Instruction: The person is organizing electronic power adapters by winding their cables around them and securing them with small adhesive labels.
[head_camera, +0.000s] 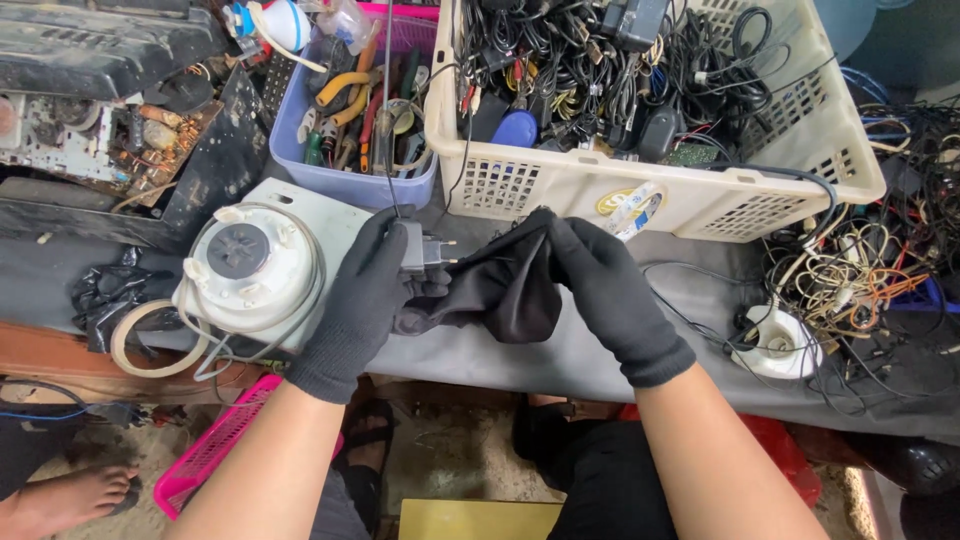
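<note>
Both my hands wear black knit gloves. My left hand (365, 300) grips a grey two-pin power plug (420, 250), pins pointing right, its thin black cord running up toward the baskets. My right hand (605, 290) pinches a black cloth (500, 285) that hangs between both hands, just right of the plug pins. Part of the cloth drapes under my left fingers. The hands hover over a grey-covered workbench (560, 350).
A white round appliance base (250, 265) sits left of my hand. Behind stand a blue tool tub (350, 185) with pliers and a cream basket (640, 190) full of cables. Tangled wires (870, 270) and a white socket (780, 345) lie right. A pink basket (215, 450) sits below.
</note>
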